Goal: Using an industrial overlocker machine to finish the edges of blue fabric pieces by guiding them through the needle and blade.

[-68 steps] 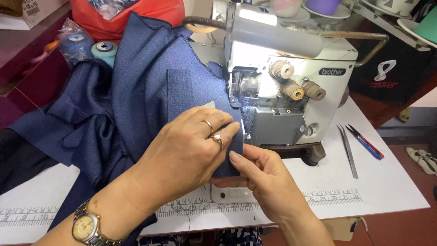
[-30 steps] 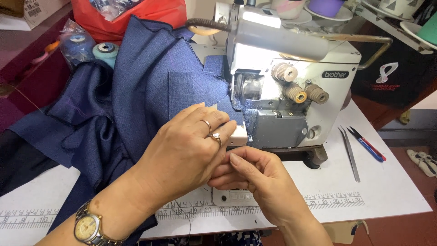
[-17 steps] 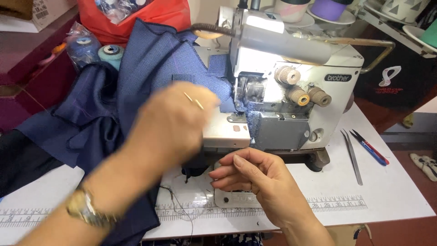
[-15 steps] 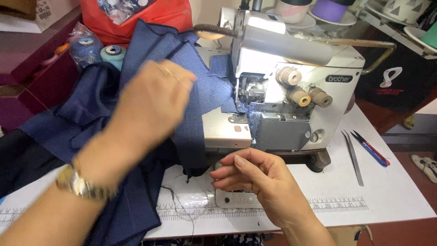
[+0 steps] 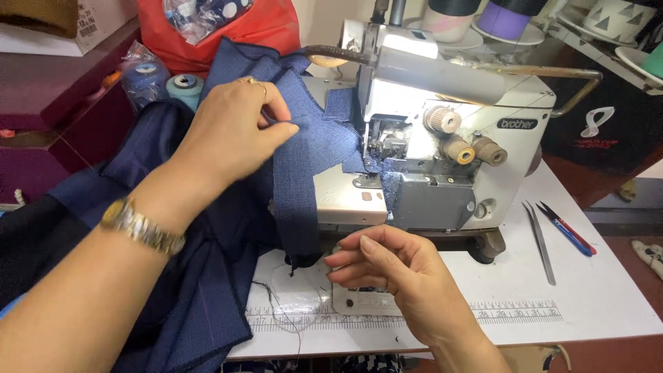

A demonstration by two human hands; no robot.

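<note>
My left hand (image 5: 231, 131) pinches a strip of navy blue fabric (image 5: 304, 179) and holds it raised in front of the white overlock sewing machine (image 5: 442, 138). The strip hangs down from my fingers, and part of it still lies under the machine's presser foot (image 5: 376, 148). The rest of the fabric is piled to the left. My right hand (image 5: 390, 273) hovers low over the white table (image 5: 608, 290) in front of the machine, fingers loosely curled, holding nothing. A gold watch sits on my left wrist.
Tweezers (image 5: 540, 242) and a small pair of snips (image 5: 568, 228) lie on the table right of the machine. Thread cones (image 5: 183, 86) and a red bag (image 5: 235, 27) stand at the back left. A ruler strip (image 5: 414, 318) runs along the table's front edge.
My left hand left the flat fabric at the presser foot and lifted up and left, pulling the blue strip with it. My right hand let go of the fabric edge and stayed low.
</note>
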